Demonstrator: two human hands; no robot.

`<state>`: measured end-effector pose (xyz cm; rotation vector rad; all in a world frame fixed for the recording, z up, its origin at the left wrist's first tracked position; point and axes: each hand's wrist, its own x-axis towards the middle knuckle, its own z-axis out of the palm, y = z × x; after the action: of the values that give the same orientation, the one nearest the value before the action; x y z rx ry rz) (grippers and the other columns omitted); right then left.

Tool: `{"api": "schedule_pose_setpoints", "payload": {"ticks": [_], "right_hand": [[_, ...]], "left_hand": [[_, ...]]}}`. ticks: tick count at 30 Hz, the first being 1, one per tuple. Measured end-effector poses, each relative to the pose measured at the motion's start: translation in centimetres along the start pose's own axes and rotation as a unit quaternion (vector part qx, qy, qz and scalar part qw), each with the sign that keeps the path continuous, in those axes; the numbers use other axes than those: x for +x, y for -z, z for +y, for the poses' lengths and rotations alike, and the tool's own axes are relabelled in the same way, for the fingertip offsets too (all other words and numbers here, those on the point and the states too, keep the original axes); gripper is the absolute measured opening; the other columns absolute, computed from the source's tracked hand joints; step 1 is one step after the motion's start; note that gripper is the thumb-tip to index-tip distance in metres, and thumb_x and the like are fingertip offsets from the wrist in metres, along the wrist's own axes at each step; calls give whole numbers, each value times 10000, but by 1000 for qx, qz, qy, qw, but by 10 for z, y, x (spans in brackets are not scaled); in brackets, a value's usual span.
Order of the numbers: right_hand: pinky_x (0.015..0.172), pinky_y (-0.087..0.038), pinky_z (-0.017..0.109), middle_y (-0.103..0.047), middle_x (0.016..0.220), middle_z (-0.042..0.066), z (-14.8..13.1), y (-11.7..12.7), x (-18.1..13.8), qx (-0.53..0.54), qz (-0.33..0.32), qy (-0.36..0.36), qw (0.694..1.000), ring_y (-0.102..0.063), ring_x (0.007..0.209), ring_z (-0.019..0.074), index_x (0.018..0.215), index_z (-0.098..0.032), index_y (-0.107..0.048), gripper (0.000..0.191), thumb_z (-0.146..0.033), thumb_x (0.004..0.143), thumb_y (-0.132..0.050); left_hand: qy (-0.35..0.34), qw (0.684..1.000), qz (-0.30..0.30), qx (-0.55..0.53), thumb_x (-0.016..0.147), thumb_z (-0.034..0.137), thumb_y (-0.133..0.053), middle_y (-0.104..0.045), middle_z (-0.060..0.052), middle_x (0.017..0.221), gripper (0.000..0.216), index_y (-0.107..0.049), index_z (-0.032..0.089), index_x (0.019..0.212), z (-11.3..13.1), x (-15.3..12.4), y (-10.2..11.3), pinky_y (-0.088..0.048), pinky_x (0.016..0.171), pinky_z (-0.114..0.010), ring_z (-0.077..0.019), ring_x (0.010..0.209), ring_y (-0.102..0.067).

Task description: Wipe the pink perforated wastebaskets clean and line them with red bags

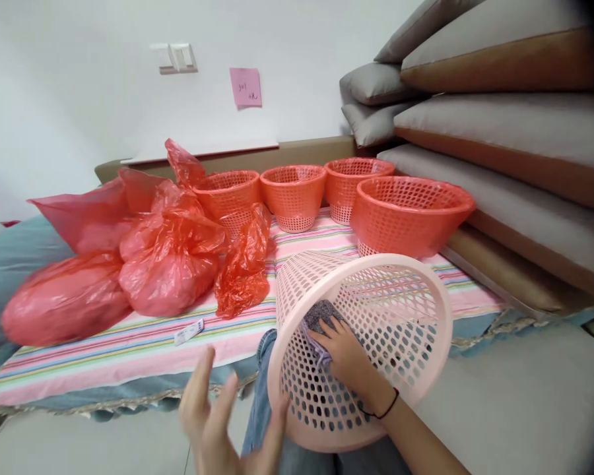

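Note:
A pale pink perforated basket [416,290] lies tilted on my lap with its mouth facing me. My right hand [344,349] is inside it, pressing a grey cloth [319,316] against the inner wall, fingers closed on the cloth. My left hand [218,415] hovers below and left of the basket's rim, fingers spread and slightly blurred, its thumb near the rim, holding nothing.
Several orange perforated baskets [406,211] stand in a row on a striped cloth [143,343] covering a low bed. Red plastic bags [168,257] lie at its left. A small white tube [189,331] rests near the front. Grey cushions [499,132] are stacked at right.

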<state>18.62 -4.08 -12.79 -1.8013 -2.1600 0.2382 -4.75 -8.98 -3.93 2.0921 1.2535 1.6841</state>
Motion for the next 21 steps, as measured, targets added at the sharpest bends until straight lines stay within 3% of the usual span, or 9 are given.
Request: {"api": "schedule_pose_setpoints", "payload": {"ticks": [1,3,7,10,15,21], "right_hand": [[1175,-336,606,-558,1494,130,0,-1,1,1,-1,1,1000,-463,1407,381,1463,-255,-564,689,-117,793,-492],[1184,-326,605,-547,1500,157,1,-5,2,1,-1,-4,1000,-466,1403,389,1483,-186,-539,714,-132,772,-498],[1202,-309,604,-516,1526,162,6,-12,-1,10,7,-1,1000,-392,1453,397,1529,-66,-440,841,-130,693,-502],[1216,-283,606,-507,1535,147,10,-11,-5,21,4,5,1000,-368,1467,403,1498,-68,-490,835,-141,667,-519],[1235,-254,593,-562,1495,105,8,-8,-6,50,23,-12,998,-386,1461,385,1444,-119,-572,709,-155,737,-524],[1239,-253,584,-596,1464,78,3,-14,-13,64,78,-4,995,-394,1458,348,1430,-148,-587,682,-111,753,-514]], "left_hand": [[6,1000,-10,8,827,267,-781,-257,-43,1680,766,-405,373,1486,2,17,-3,-238,1259,-586,-319,1546,-259],[27,997,-63,-45,946,302,-632,-275,-55,1682,643,-376,353,1534,5,35,-17,-311,1236,-536,-299,1530,-311],[58,977,-135,-154,1034,370,-440,-482,-75,1572,474,-483,308,1502,5,22,-44,-370,1211,-489,-286,1477,-415],[71,979,-127,-145,1012,366,-505,-576,-78,1490,441,-564,299,1443,0,8,-47,-409,1187,-481,-299,1425,-489],[109,985,-89,-97,968,263,-593,-613,-54,1453,420,-613,306,1386,-3,8,-41,-477,1138,-428,-274,1345,-578],[74,991,-79,-79,972,208,-554,-646,-28,1414,426,-613,327,1377,-4,6,-37,-500,1115,-405,-253,1304,-612]]}}
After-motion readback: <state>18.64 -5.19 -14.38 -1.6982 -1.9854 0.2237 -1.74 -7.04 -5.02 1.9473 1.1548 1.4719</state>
